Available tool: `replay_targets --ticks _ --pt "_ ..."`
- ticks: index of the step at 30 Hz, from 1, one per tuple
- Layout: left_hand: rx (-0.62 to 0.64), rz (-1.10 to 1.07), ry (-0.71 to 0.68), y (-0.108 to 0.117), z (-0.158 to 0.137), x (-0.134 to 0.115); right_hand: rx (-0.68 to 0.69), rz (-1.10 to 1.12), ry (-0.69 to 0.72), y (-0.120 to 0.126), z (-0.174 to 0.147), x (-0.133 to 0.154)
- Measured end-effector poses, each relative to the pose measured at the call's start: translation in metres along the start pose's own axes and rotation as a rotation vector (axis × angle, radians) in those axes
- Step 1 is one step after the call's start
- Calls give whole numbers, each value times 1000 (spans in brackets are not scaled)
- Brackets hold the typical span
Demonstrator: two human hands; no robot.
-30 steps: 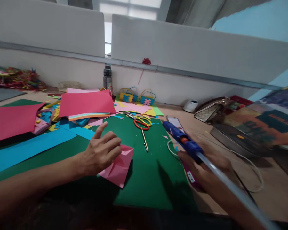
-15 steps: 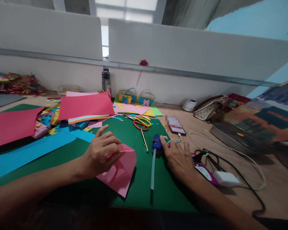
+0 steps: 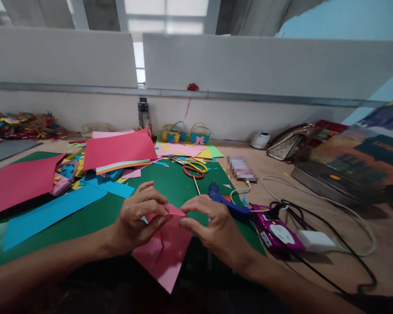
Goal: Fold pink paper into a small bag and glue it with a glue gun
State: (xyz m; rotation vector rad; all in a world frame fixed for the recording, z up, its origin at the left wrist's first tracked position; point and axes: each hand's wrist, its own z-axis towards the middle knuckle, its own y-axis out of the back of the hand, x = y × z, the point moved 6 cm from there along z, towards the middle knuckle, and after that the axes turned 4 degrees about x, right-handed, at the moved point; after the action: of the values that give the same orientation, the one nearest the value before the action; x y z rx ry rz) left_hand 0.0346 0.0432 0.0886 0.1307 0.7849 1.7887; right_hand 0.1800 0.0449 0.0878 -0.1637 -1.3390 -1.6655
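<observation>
Plainly, the brown table is the largest thing before me, and on it lies the green mat. Toward the far left of the mat sits the red stack; nearer me, on the left, lies the blue strip.

The pink paper is at the mat's near middle, between my hands, its face creased. One corner points near, toward me, and its long axis seems to run near to far, though my left hand covers part of the left side, so I cannot be sure.

My left hand has thumb and finger pinched on the far edge. My right hand meets the far right corner with thumb and forefinger; whether they grip it or only touch it, I cannot tell. The hands are close, but apart.

I judge the step in hand to be lining up and pressing that far edge; this calls for even, steady finger pressure.

Right of the paper, just beyond my right hand, rests the glue gun. Farther off lie the scissors, with the pen just nearer.
</observation>
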Motion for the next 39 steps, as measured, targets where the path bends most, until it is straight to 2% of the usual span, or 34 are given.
replay_targets --ticks 5,9,11,16,22,26,39 --pt "-9 -65 57 -2 -2 3 -70 116 33 -10 9 -2" --pt "-69 -90 219 -2 -6 11 -118 72 76 -11 10 -3" --pt "-36 -81 257 -4 -6 13 -122 29 101 -12 10 -3" --pt "90 -84 188 -8 -1 9 -124 -38 157 -15 11 -1" --pt "100 -78 185 -3 3 7 -116 55 88 -13 11 -7" --pt "122 -47 203 -3 4 9 -130 35 77 -12 11 -10" --pt "204 42 102 -4 6 -2 -125 -92 270 -18 8 3"
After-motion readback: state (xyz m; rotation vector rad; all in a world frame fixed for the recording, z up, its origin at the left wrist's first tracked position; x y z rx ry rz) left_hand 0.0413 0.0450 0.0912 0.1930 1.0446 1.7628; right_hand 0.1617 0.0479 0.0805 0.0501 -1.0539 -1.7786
